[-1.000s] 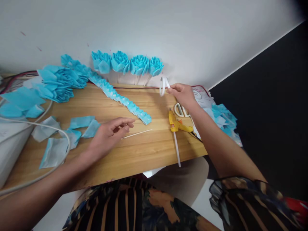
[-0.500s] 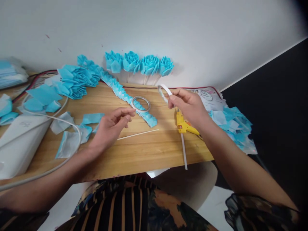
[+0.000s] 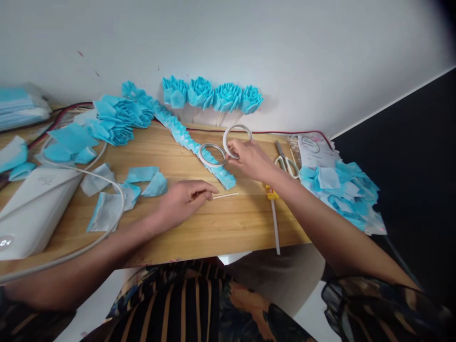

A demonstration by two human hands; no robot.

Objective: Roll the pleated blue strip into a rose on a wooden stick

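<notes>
Pinching upper tape roll (image 3: 225, 141) in right grip (image 3: 249, 159)! Likely light, stiff: best by rim. With left grip (image 3: 181, 199) half-curled, unclear whether on stick (image 3: 227, 195).

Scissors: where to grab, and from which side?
Probably the white handles, from above and the near side: the loops face that way, while the blades point toward the wall. The right forearm crosses just in front, so clear it first.
</notes>
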